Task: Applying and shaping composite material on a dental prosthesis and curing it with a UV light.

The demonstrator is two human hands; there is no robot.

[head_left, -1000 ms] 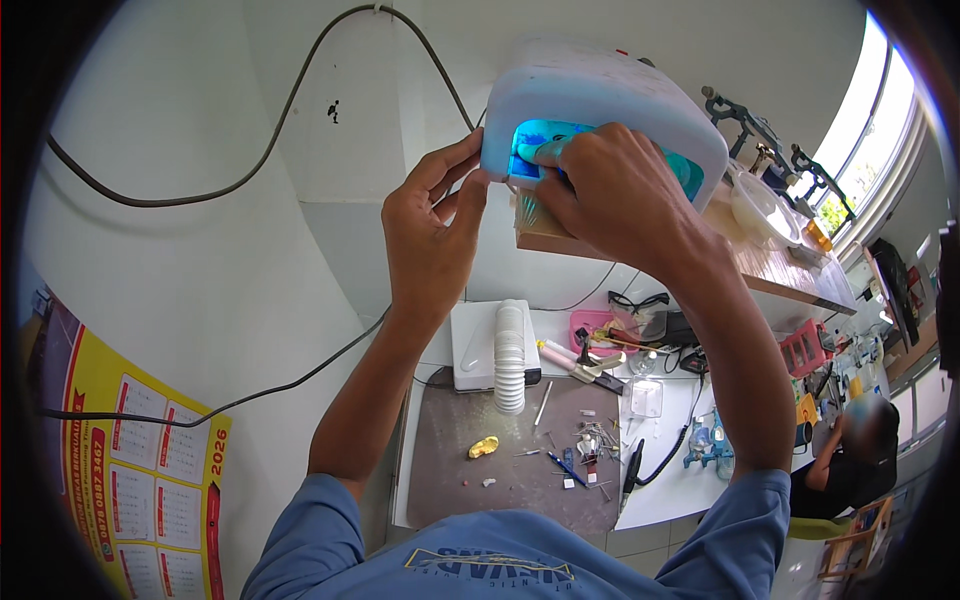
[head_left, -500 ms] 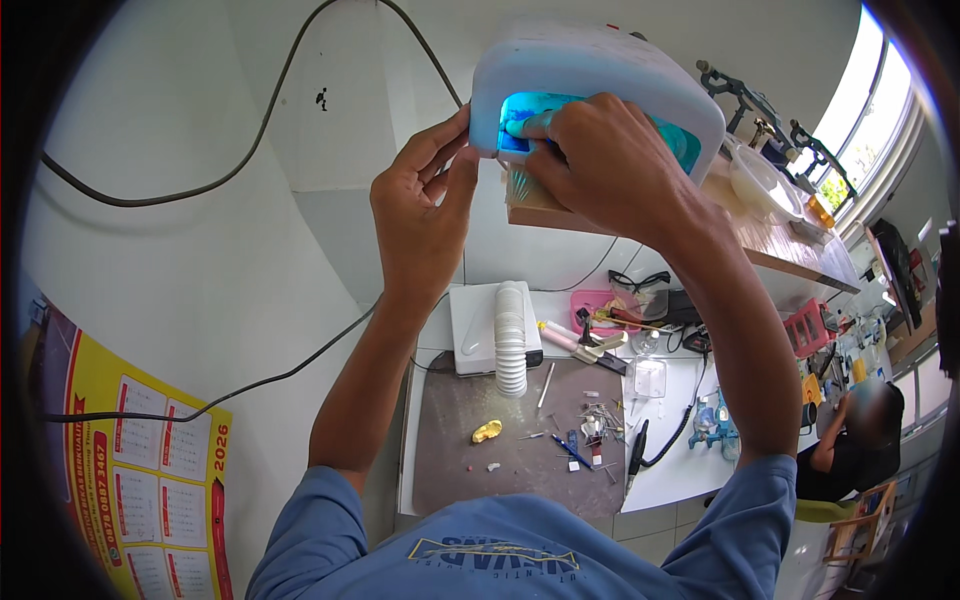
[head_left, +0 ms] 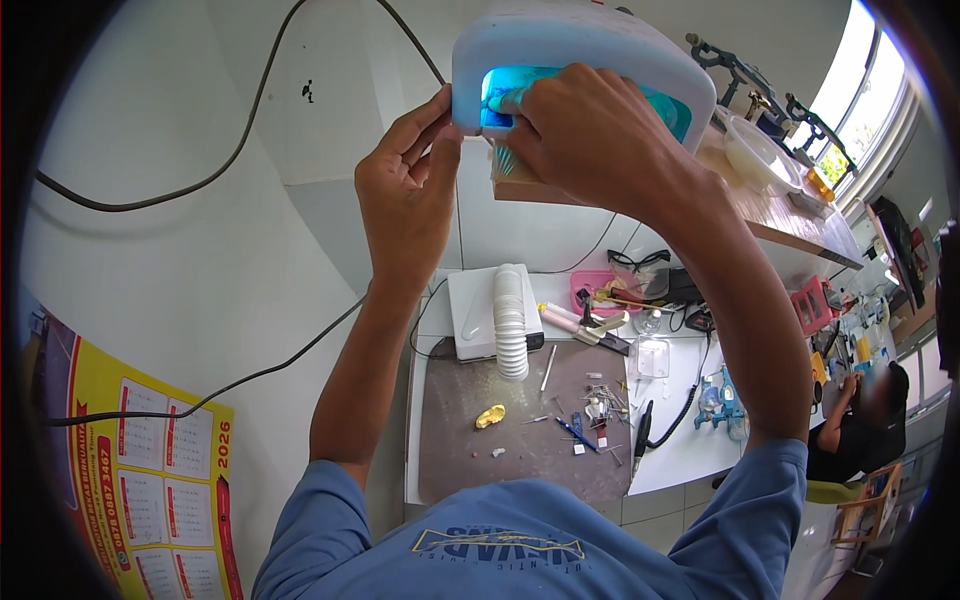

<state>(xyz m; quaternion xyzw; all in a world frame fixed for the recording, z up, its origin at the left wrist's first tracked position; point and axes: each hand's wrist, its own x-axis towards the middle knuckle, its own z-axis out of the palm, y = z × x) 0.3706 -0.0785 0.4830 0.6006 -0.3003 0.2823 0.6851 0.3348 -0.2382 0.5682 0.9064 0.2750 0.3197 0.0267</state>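
A white curing lamp box (head_left: 590,45) stands raised at the top, blue light glowing in its front opening. My left hand (head_left: 408,185) grips the lamp's left front corner, fingers on its side and thumb near the lower edge. My right hand (head_left: 600,130) reaches in at the opening. Its index finger stretches into the blue light, with the thumb apart below; the other fingers are bent and partly hidden. Whatever small thing the fingertip touches inside cannot be made out.
Below is a workbench (head_left: 460,440) with a yellow dental model piece (head_left: 490,416), scattered small tools and a white ribbed hose (head_left: 510,325). A pink basket (head_left: 590,290) sits behind. The lamp rests on a wooden shelf (head_left: 720,185). At right a person (head_left: 860,430) sits.
The view has shifted slightly, so the lamp and both hands sit a little higher and further left. My left hand stays on the lamp's corner; my right hand stays at the opening.
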